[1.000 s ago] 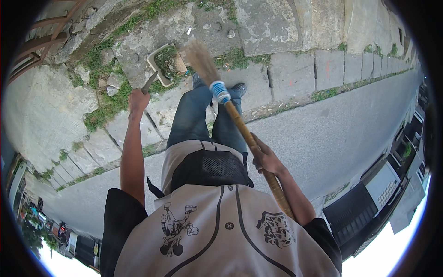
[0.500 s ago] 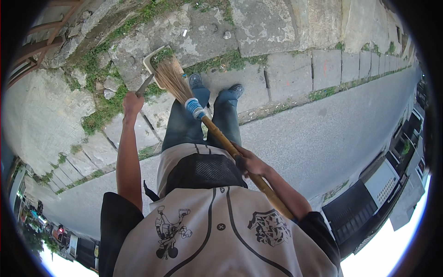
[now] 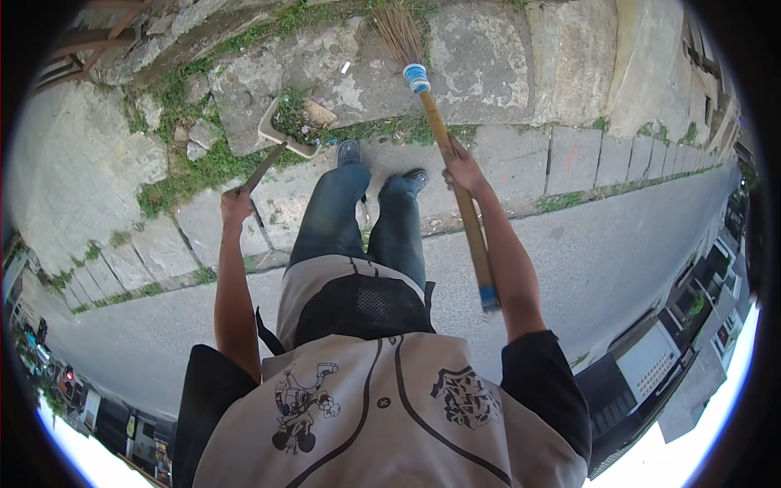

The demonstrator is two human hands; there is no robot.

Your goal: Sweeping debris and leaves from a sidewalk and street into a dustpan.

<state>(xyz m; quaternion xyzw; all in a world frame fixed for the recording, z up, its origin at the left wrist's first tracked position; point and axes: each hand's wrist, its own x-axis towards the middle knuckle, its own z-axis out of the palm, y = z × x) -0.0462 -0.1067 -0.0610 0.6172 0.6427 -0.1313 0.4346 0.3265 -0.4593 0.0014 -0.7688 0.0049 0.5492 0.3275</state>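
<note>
Stone kerb, fingers [image 3: 460,167] around broom [image 3: 446,146]

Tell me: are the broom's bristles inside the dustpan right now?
No. The broom bristles rest on the stone slab, well to the right of the dustpan, which holds leaves.

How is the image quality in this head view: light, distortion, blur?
Head view: bright daylight, soft shadows; strong fisheye bends the kerb and street toward a black rim; sky blown out at the lower edge; broom, dustpan and both hands, left hand, right hand, look sharp.
</note>
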